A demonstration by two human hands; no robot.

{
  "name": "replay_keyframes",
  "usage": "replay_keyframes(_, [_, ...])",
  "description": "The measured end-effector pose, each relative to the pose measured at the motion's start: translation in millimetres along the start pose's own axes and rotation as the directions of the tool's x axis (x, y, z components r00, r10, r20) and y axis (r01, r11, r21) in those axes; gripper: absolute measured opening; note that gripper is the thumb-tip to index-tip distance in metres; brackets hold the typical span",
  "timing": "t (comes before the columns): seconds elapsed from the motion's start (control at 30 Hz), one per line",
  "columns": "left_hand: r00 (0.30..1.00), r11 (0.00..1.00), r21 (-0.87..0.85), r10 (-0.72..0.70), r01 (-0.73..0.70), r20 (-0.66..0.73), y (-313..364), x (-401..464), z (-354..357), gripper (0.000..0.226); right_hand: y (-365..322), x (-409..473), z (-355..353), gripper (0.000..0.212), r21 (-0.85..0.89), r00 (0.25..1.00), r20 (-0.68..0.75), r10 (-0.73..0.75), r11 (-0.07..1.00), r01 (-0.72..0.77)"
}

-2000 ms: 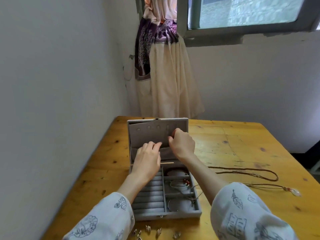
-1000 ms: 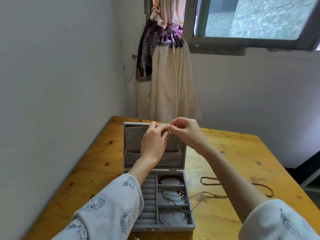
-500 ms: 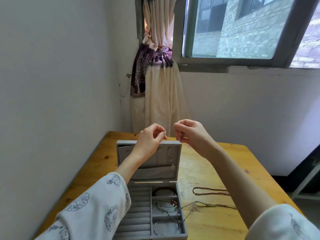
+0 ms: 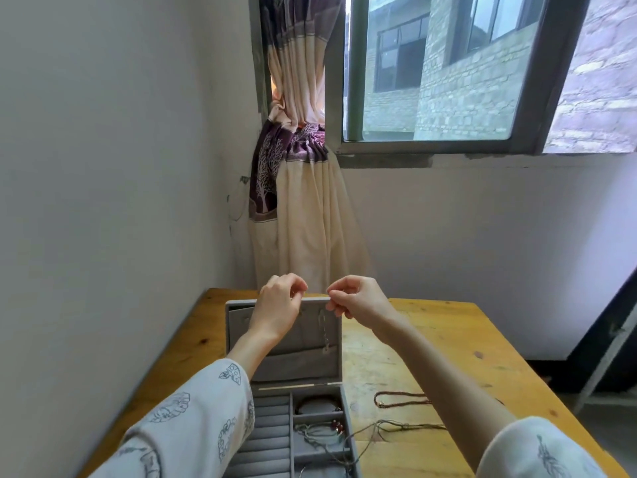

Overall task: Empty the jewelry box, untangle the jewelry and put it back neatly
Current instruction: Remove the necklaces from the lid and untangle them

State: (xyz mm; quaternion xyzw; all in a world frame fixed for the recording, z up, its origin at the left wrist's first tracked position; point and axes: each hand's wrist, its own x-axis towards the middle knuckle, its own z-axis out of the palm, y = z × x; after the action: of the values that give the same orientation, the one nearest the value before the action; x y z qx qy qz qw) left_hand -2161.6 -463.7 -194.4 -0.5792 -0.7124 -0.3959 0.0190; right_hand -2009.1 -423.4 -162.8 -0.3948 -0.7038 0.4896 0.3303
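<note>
Both hands, the left (image 4: 279, 307) and right (image 4: 358, 300), were raised above the open jewelry box (image 4: 286, 370) on the desk (image 4: 431, 339), fingertips pinched. A thin chain (image 4: 324, 334) dangled below the right hand; whether the left gripped it I could not tell.

2 hands (image 4: 277, 307), 1 jewelry box (image 4: 296, 360), 1 table (image 4: 431, 343), 1 curtain (image 4: 303, 208), 1 window (image 4: 448, 74).

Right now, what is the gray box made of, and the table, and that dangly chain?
The jewelry box looks covered in soft gray velvet or felt: matte, fuzzy, no shine. The table looks like varnished pine wood: yellow-orange, with dark knots and a slight gloss. The thin chain hanging below the right hand is probably silvery metal, pale and fine, but it is too small to be sure.
</note>
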Motion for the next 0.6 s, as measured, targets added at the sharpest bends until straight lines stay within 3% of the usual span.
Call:
replay_keyframes(0.27, [0.995, 0.995, 0.045, 0.089, -0.087, -0.053, -9, 16, 11, 0.013, 5, 17, 0, 0.01, 0.137, 0.979, -0.139, -0.147, 0.977, 0.166])
replay_keyframes(0.43, [0.999, 0.997, 0.06, 0.047, -0.048, 0.02, -17, 13, 22, 0.009, 8, 20, 0, 0.013, 0.209, 0.966, -0.194, -0.17, 0.955, 0.21])
replay_keyframes(0.6, [1.0, 0.999, -0.049, -0.009, 0.009, 0.018, -25, 9, 20, 0.007, 16, 17, 0, 0.015, 0.262, 0.971, -0.175, -0.161, 0.943, 0.204])
